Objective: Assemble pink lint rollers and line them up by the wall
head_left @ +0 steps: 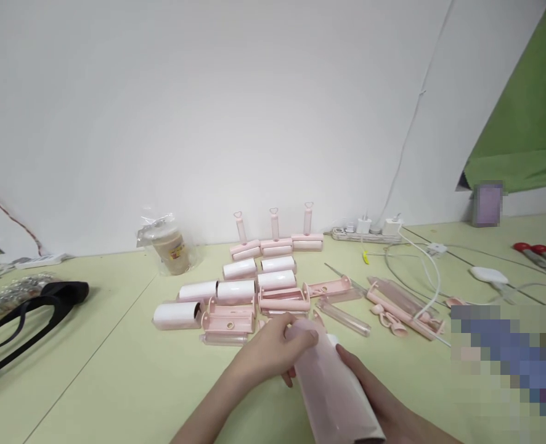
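Close to me I hold a large lint roller roll [335, 391] with a pale pink outer layer, tilted, its open end toward me. My left hand [277, 348] closes on its far end, thumb on top. My right hand [363, 379] grips its right side, and the roll hides most of those fingers. Just beyond lie pink lint roller covers [229, 319], white rolls [236, 291] and a clear pink handle tube [344, 317]. Several small pink parts [391, 320] lie at the right.
Three assembled lint rollers [275, 246] stand against the wall. A bagged drink cup [174, 246] is at back left, a black strap [37, 308] at far left. A power strip [354, 234] with white cables [432, 271] and red-handled tools [538, 250] are at the right.
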The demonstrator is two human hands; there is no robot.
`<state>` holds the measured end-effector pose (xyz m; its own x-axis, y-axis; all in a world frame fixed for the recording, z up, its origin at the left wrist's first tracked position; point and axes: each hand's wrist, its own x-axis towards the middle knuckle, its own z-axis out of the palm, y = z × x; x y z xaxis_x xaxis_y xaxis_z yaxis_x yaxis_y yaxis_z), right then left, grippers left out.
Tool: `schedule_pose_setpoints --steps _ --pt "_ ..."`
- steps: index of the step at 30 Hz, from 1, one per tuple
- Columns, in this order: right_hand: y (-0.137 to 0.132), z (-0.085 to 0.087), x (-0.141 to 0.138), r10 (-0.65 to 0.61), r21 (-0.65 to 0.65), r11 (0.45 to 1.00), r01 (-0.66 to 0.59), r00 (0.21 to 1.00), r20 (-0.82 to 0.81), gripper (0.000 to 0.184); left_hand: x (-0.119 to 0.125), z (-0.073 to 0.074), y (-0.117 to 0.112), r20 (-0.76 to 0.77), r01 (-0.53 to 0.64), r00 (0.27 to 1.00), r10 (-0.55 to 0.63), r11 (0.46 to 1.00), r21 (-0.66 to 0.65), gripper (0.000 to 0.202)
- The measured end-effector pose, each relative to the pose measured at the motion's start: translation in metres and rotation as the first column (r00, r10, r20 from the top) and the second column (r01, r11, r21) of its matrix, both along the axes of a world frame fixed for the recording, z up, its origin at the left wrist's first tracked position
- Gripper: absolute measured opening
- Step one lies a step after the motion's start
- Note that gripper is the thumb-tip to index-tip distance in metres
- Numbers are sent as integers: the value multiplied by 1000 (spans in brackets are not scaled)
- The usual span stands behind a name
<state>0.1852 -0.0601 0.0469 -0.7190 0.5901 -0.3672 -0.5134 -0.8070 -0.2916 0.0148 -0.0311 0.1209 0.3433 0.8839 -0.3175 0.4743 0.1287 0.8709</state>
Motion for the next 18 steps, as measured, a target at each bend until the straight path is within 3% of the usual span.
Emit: schedule_pose_setpoints --steps 3,5,7,9,13,15,18 --pt "5 0 2 -59 -69 996 59 998 3 32 -11 -1 1 246 -74 967 60 996 49 34" --pt "13 0 5 -145 -94 985 145 989 2 22 -22 -6 -2 359 -144 931 70 972 185 40" --pt "23 5 12 -241 -126 963 240 971 10 15 -31 -16 -6 369 -147 929 14 931 335 54" --pt "32 15 23 -341 -167 927 335 940 -10 12 -34 -30 -10 278 -67 959 -61 900 430 58" --pt "42 36 42 -474 -187 875 447 868 -145 17 -27 -53 -17 7 144 986 -168 866 480 45" --pt "41 41 43 -463 -186 883 431 865 -193 24 -21 -59 -18 -107 214 977 -186 827 520 48" --pt "29 38 34 -397 -159 914 372 903 -168 32 -18 -62 -18 -192 237 970 -149 754 612 68"
